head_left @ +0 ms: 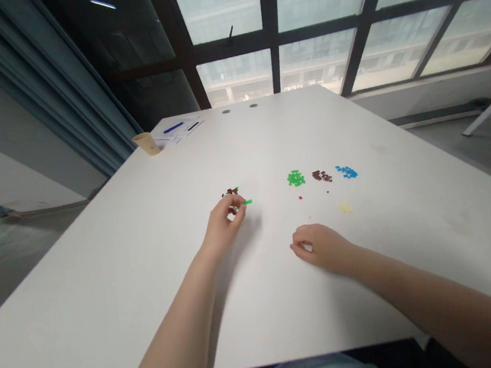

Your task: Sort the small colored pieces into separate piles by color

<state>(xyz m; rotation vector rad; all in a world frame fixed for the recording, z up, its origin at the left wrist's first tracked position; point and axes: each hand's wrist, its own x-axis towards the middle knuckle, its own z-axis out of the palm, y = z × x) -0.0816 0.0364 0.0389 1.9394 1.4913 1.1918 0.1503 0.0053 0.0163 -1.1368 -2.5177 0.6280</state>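
Observation:
My left hand [225,220] is raised a little over the white table [150,276], fingers pinched on small pieces; a green piece [246,202] sticks out from the fingertips. Just beyond it lies a small dark brown cluster [230,192]. My right hand [320,246] rests on the table with its fingers curled under; whether it holds anything is hidden. Farther off lie sorted piles of tiny pieces: a green pile [296,178], a brown pile [322,176], a blue pile [346,171] and a faint yellow pile [345,207]. A single red piece [300,197] lies between them and my hands.
A paper cup [147,143] stands at the far left corner beside papers with pens [180,128]. Large windows run behind the table, and a blue curtain [64,92] hangs at the left. The table's near edge is close to my body.

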